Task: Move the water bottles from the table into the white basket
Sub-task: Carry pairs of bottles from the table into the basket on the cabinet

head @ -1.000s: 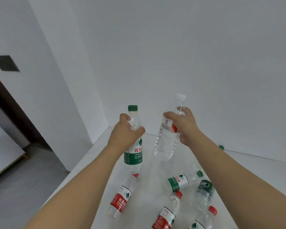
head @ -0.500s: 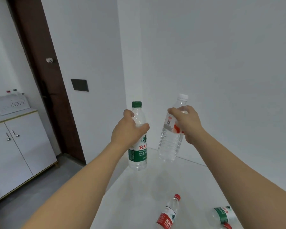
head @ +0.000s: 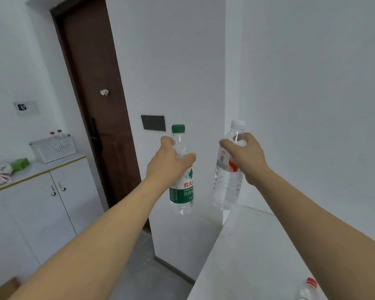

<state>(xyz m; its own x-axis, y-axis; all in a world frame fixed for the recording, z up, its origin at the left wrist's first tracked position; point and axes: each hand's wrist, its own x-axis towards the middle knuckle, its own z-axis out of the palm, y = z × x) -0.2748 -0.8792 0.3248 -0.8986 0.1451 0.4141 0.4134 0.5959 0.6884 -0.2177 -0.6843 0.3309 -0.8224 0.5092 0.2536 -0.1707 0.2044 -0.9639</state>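
My left hand [head: 168, 162] grips a green-capped bottle [head: 181, 191] with a green label, held upright in the air. My right hand [head: 248, 155] holds a white-capped clear bottle [head: 225, 187] by its neck, also upright, just past the corner of the white table [head: 251, 245]. One red-capped bottle [head: 307, 290] lies on the table at the bottom right, mostly cut off. The white basket [head: 52, 149] stands far left on a cabinet top, with two or three bottle caps showing above its rim.
A white cabinet [head: 41, 204] with two doors carries the basket, a green packet [head: 20, 163] and some cloth. A brown door [head: 95, 100] stands behind it. Grey floor lies between the table and the cabinet.
The view has swung left: the cabinet and basket came nearer and most table bottles left the frame. Both hands keep their bottles, now carried past the table's left edge.
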